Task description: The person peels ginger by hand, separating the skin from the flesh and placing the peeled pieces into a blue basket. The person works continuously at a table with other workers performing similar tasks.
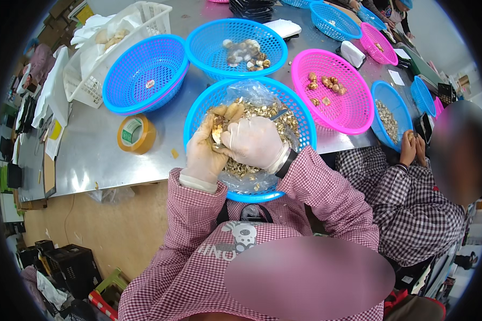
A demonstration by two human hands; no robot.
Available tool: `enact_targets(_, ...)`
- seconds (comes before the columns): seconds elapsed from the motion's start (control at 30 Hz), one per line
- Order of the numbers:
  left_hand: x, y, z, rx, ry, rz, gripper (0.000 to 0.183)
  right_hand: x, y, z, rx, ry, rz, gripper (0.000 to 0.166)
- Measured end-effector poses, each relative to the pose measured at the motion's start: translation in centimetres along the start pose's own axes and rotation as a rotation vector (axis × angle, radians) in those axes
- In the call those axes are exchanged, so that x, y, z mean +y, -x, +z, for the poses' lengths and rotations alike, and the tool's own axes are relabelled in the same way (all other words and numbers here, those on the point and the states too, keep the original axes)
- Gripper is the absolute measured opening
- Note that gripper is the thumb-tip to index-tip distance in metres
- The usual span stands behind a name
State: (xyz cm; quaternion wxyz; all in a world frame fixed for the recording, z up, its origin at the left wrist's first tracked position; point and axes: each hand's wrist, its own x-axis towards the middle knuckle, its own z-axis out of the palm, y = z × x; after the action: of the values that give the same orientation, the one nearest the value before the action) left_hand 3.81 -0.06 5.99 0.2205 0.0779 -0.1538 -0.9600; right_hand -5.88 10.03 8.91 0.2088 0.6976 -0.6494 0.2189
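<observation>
My gloved left hand [203, 154] is shut around a brown-and-white piece that looks like a mushroom [217, 131]. My gloved right hand [253, 142] presses close against it, gripping a knife [279, 114] whose blue-grey end sticks out behind the fist. The blade is mostly hidden between the hands. Both hands are above a blue perforated plastic basket [249, 197], lined with a clear plastic bag [251, 89]. Inside lie many pale and brown trimmings [241, 169]. Longer tan pieces [233, 112] show just beyond my left fingers.
A roll of yellow tape [136, 134] lies on the metal table [88, 160]. Around the far side stand a blue basket [237, 26] of mushrooms, a pink basket [333, 120] with brown pieces, stacked baskets [144, 74] and a white crate [80, 86]. A co-worker's hands [411, 148] are at right.
</observation>
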Motion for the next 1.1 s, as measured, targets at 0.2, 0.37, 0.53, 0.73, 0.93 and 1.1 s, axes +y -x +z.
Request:
enact_targets(0.2,0.2,0.3,0.4,-0.198,0.053,-0.028,0.032,-0.1,-0.5,-0.6,0.111,-0.092,0.098,0.029)
enact_targets(0.37,0.1,0.6,1.3,-0.147,-0.027,0.009,0.028,-0.3,-0.7,-0.6,0.051,-0.022,0.094,0.031)
enact_targets(0.53,-0.1,0.3,0.5,-0.123,0.152,-0.023,0.030,-0.1,0.1,0.1,0.025,-0.002,0.008,0.031)
enact_targets(0.73,-0.1,0.6,1.8,-0.073,0.081,0.016,0.039,-0.5,-0.7,0.5,0.241,-0.109,0.160,0.030)
enact_targets(0.93,-0.1,0.2,0.3,-0.219,0.033,0.041,0.030,-0.7,0.1,0.3,0.004,-0.039,0.073,0.027)
enact_targets(1.1,0.6,0.3,-0.3,-0.092,0.009,-0.066,0.033,-0.3,-0.2,0.1,0.112,-0.101,0.113,0.029)
